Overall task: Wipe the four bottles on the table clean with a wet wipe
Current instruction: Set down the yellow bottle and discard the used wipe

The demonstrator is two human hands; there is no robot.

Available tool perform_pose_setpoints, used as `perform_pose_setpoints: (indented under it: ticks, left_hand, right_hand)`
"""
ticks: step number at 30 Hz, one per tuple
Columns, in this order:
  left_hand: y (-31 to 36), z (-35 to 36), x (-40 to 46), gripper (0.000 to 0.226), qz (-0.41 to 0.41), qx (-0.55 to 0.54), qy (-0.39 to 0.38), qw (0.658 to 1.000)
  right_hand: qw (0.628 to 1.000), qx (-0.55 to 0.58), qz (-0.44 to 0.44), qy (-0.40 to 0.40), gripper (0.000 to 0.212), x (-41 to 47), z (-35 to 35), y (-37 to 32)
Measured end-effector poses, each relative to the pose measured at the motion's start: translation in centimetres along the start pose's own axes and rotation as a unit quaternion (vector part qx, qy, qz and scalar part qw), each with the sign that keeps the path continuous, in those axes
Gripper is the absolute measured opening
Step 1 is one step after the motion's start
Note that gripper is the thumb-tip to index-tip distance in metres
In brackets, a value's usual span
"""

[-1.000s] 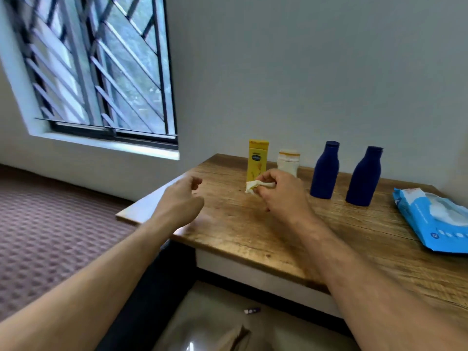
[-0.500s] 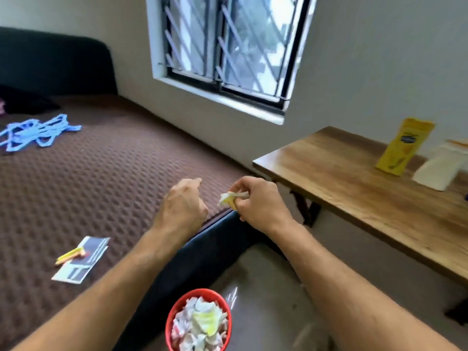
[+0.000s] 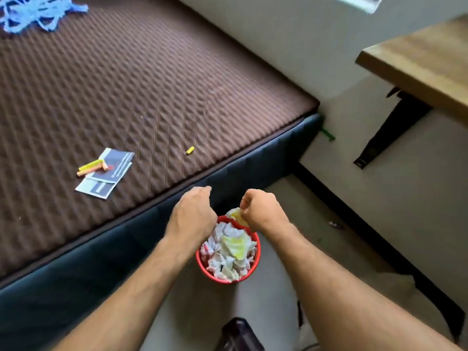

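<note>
Gaze swung from wooden table (image 3: 415,59) to red round waste bin (image 3: 255,264); right hand (image 3: 260,210) pinching crumpled yellow-stained white wipe (image 3: 236,215) above it, left hand (image 3: 193,211) loosely curled, empty; disposal likely next.

right hand (image 3: 262,211): pinching a crumpled, yellow-stained wet wipe (image 3: 235,215) right over the red bin's (image 3: 229,277) far rim
left hand (image 3: 193,212): loosely curled, holding nothing, beside it
bin: stuffed with used wipes
bench (image 3: 420,62): just its corner, top right

Both bare forearms reach forward and down, side by side. The left hand (image 3: 193,216) is loosely curled and holds nothing; the right hand (image 3: 262,211) pinches something in its fingers (image 3: 245,200).
</note>
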State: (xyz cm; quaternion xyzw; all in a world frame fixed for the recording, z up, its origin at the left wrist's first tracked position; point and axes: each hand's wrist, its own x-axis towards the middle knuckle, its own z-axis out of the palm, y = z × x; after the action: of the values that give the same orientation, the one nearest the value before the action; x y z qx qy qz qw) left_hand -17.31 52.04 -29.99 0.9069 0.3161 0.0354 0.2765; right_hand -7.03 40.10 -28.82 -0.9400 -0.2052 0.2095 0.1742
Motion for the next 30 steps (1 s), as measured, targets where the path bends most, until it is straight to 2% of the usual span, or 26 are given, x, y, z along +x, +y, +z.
perform_pose_setpoints:
  ticks: [6,10,15,18,23,30]
  left_hand:
    - [-2.9,3.8,-1.8,0.048,-0.053,0.029,-0.081,0.995]
    - [-4.9,5.2,-2.3,0.042,-0.077,0.043,-0.104,0.991]
    - [-6.2,6.8,-2.3,0.042,-0.085,0.04,-0.117,0.989]
    - [-6.6,7.8,-2.1,0.043,-0.095,0.03,-0.129,0.987]
    - [-7.2,9.4,-1.3,0.038,-0.105,0.023,-0.142,0.984]
    - [-9.2,13.1,-0.7,0.013,-0.113,0.06,-0.17,0.977]
  right_hand:
    - [0.997,0.018,0.037,-0.058,0.022,0.8,4.6,0.9]
    - [0.993,0.032,0.066,-0.088,0.028,1.7,6.6,1.8]
    - [0.982,0.013,0.075,-0.175,0.038,2.7,8.0,3.4]
    - [0.963,-0.053,0.066,-0.256,0.049,3.2,9.1,4.7]
    - [0.923,-0.072,0.081,-0.369,0.046,3.5,12.0,5.5]
    - [0.902,-0.102,0.071,-0.414,0.045,4.1,12.9,6.4]
